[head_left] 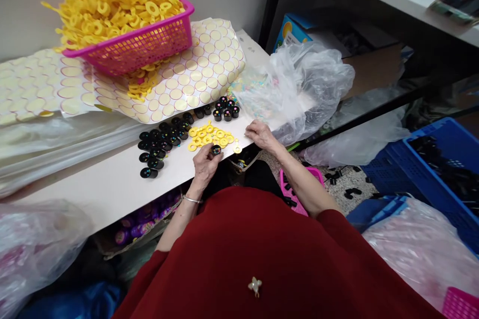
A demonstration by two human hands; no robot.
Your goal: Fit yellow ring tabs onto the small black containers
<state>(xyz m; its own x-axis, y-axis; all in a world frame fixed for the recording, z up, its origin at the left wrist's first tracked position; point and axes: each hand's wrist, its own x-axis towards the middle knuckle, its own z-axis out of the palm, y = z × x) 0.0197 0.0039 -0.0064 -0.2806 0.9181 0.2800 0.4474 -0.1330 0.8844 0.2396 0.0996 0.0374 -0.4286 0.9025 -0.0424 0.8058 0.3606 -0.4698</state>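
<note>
Near the table's front edge my left hand (205,165) grips a small black cup-shaped cap (216,150) with coloured bits inside. My right hand (259,134) rests low at the table's right side, fingers curled together; whether something tiny is in them is hidden. Between the hands lies a loose pile of flat yellow rings (209,135). Left of it stand rows of black caps (160,139) with coloured dots in them. A smaller cluster of black caps (226,108) with pink dots sits behind the rings.
A pink basket (138,42) heaped with yellow ring pieces (119,7) stands on sticker sheets (209,65) at the back. Clear plastic bags (299,89) and small coloured beads (250,89) lie to the right. A blue crate (430,144) of black parts stands at far right.
</note>
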